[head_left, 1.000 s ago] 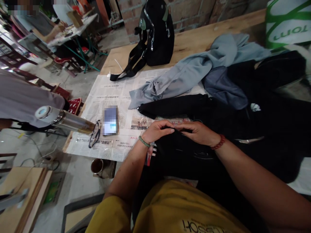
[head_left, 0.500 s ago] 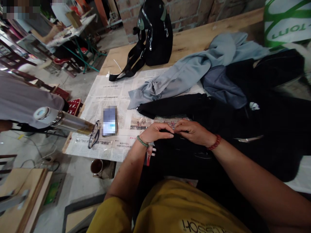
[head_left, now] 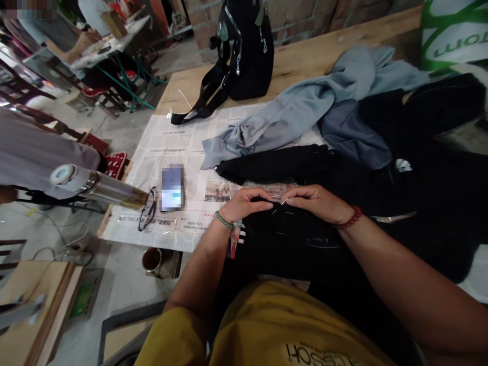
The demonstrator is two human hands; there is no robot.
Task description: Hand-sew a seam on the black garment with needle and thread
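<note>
Black cloth (head_left: 282, 244) lies across the table edge in front of me, with loose white thread (head_left: 318, 240) running over it. My left hand (head_left: 246, 203) pinches the upper edge of this cloth between thumb and fingers. Close beside it, my right hand (head_left: 314, 199) is closed in a pinch on a thin, shiny needle (head_left: 283, 201), its point toward the left fingertips. A short white thread line shows just below the fingertips. Part of the needle is hidden by the right fingers.
Newspaper (head_left: 152, 140) covers the table. On it are a phone (head_left: 171, 188), glasses (head_left: 148, 211) and a glass flask (head_left: 102, 188). Behind lie a grey-blue garment (head_left: 282, 112) and a black backpack (head_left: 249, 56). A cup (head_left: 152, 260) stands lower left; a person (head_left: 57, 38) sits far left.
My right hand has moved slightly right, away from the left fingertips, and the needle now shows between them. My left hand stays almost in place on the cloth.
</note>
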